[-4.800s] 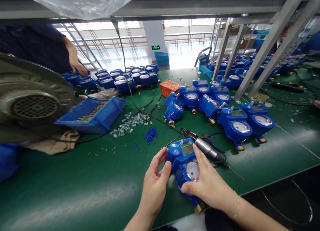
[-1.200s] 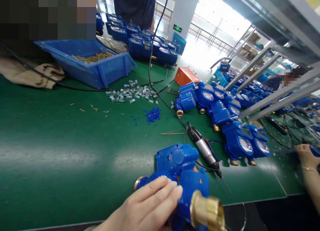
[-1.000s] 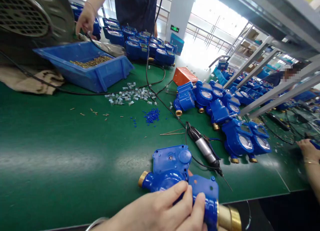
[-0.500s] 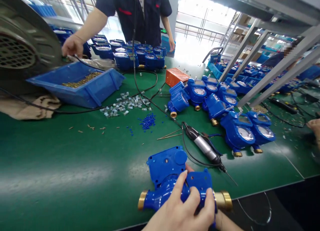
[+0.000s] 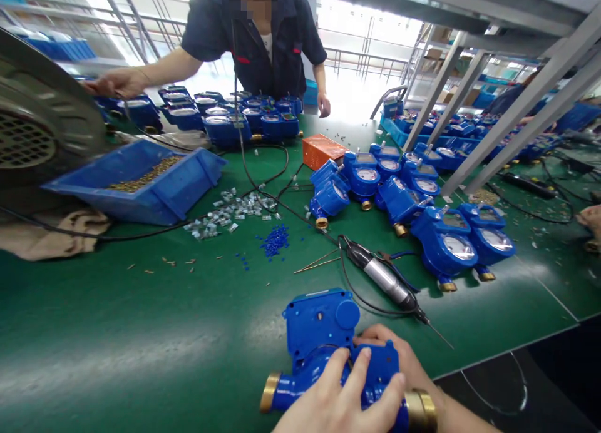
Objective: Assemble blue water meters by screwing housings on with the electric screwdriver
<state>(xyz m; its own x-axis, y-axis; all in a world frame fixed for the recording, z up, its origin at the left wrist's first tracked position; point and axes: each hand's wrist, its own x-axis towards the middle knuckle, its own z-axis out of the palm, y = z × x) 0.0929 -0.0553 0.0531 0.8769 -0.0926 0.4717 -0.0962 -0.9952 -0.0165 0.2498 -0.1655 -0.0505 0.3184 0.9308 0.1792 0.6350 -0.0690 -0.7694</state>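
Observation:
A blue water meter with brass threaded ends lies on its side near the table's front edge, underside facing me. Two flat blue housing parts stand up behind its pipe body, the larger one bearing a round cap. Over the near side of the body, my left hand is wrapped with its fingers bent. My right hand reaches around from the right and grips behind the smaller housing part; most of its fingers are hidden. Just beyond lies an electric screwdriver with a long thin bit, pointing toward the lower right.
Several finished-looking blue meters stand at right. Small clear parts, blue bits and a blue bin of brass screws lie left of them. An orange box, cables and metal posts stand farther back. A co-worker stands opposite.
The meter has shifted slightly down and right in view, tilting upright a little. My right hand has come into sight behind it. The co-worker's hand has moved left.

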